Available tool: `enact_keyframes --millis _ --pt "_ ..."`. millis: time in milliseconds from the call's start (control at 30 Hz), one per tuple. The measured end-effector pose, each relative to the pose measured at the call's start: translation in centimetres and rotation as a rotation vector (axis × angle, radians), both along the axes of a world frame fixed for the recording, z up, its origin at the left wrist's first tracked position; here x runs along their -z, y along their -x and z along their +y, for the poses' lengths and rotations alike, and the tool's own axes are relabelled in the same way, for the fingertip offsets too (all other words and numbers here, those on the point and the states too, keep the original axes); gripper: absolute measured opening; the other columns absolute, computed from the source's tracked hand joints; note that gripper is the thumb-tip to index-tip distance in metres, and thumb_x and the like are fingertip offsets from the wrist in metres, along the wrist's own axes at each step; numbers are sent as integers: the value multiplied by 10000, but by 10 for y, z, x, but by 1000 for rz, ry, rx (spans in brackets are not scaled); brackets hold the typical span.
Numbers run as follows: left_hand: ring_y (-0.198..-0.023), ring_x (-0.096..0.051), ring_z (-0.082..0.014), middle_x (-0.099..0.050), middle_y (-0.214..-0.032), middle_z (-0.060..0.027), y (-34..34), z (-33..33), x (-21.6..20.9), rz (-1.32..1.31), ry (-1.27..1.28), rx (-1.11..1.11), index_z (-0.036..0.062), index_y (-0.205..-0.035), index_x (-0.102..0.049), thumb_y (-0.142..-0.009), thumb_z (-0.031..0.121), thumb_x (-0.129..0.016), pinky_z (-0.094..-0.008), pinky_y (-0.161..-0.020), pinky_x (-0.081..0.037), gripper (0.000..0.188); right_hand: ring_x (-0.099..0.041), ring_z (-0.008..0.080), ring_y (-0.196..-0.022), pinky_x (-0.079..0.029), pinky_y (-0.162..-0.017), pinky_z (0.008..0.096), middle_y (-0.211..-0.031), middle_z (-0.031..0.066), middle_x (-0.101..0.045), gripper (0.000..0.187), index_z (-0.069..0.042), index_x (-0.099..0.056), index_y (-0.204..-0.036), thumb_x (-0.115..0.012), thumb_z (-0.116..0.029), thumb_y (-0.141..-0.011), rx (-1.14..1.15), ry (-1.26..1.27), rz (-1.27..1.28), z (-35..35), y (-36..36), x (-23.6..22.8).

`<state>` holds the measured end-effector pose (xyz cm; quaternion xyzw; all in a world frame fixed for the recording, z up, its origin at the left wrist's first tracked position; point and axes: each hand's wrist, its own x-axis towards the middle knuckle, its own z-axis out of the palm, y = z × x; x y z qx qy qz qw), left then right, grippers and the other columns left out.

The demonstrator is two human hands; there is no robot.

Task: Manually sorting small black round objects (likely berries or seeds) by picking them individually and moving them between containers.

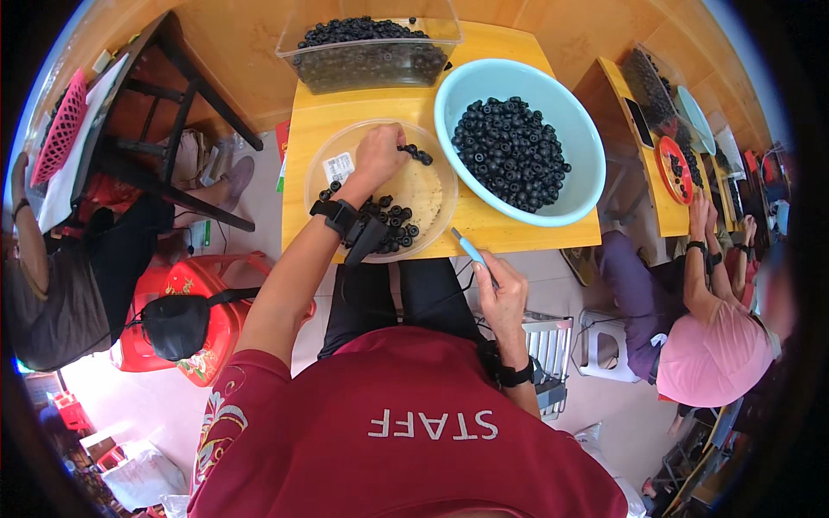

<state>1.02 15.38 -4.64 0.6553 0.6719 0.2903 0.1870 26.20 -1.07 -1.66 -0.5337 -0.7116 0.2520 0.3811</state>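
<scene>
My left hand (380,157) reaches over a shallow, clear round tray (442,205). Its fingers are closed at one end of a short row of small black ring-shaped parts (418,154), seemingly pinching one. More loose black parts (393,226) lie in the tray beneath my left wrist and forearm. At the table's front edge, my right hand (503,289) is closed around a slim light-blue tool (469,248) with a greyish tip pointing at the tray. What kind of tool it is, I cannot tell. A light-blue basin (585,138), heaped with black parts, stands right of the tray.
A clear rectangular bin (371,73) of black parts sits at the back of the yellow table (527,240). Red stools (203,345) stand to the left. Other people work at both sides; on the right is a table with a red plate (672,168).
</scene>
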Motion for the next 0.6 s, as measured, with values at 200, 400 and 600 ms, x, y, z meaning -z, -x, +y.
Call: enact_keyframes --millis 200,400,600 --pt "-779 -645 -215 -656 -829 -91 11 -8 -2 -237 110 40 -1 -868 -625 -729 48 -672 -321 -668 -509 154 -548 231 -566 -424 -540 323 -684 138 -590 196 26 -649 -1009 -609 -108 -873 4 19 4 1 0 -1" --pt "-816 -634 -121 -648 -941 -47 24 -64 -47 -1332 433 165 0 -989 -626 -849 18 -601 -242 -746 -526 143 -576 222 -618 -447 -589 311 -713 137 -604 202 27 -646 -1027 -606 -94 -871 -11 18 76 6 5 -11" --pt "-826 -644 -120 -649 -976 -67 15 -115 -57 -1606 417 270 4 -1075 -610 -894 51 -580 -222 -764 -537 189 -524 193 -512 -397 -475 308 -648 110 -563 165 -16 -661 -1003 -625 -92 -862 -63 -103 80 14 22 -30"
